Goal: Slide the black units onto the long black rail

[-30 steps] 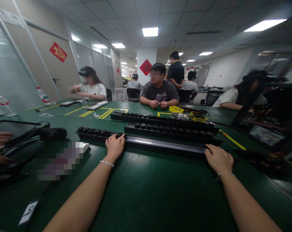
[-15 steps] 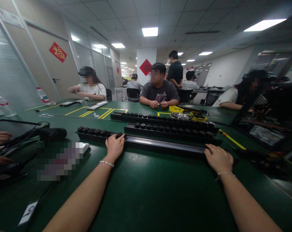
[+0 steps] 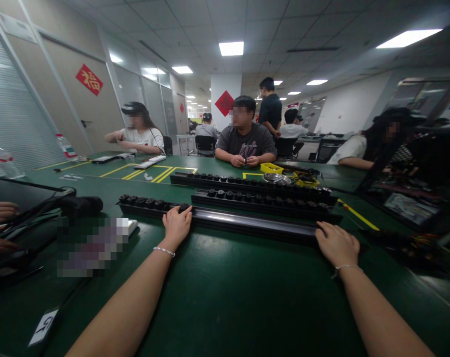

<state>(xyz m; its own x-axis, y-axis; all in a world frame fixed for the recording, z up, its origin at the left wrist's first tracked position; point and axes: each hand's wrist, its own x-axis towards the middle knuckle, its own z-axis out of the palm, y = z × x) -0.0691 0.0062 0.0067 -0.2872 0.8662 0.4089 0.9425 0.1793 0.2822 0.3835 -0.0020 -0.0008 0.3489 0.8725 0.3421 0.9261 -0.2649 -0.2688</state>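
Note:
A long black rail lies across the green table in front of me, with several small black round modules seated along its left part. My left hand is closed over the rail left of its middle. Its fingertips are at a single black module, mostly covered by them. At the rail's right end, my right hand is closed round the edge, its fingertips on top. Between my hands the rail's shiny upper face is bare. Behind it lie two similar rails, a nearer one and a farther one, bearing rows of modules.
Yellow trays and a metal dish stand beyond the rails. Another person's hands are at the left by a dark screen. A white-edged device lies nearby. Across the table a person sits facing me.
My hands and the rails stay in the same place. The person across the table has turned their head slightly.

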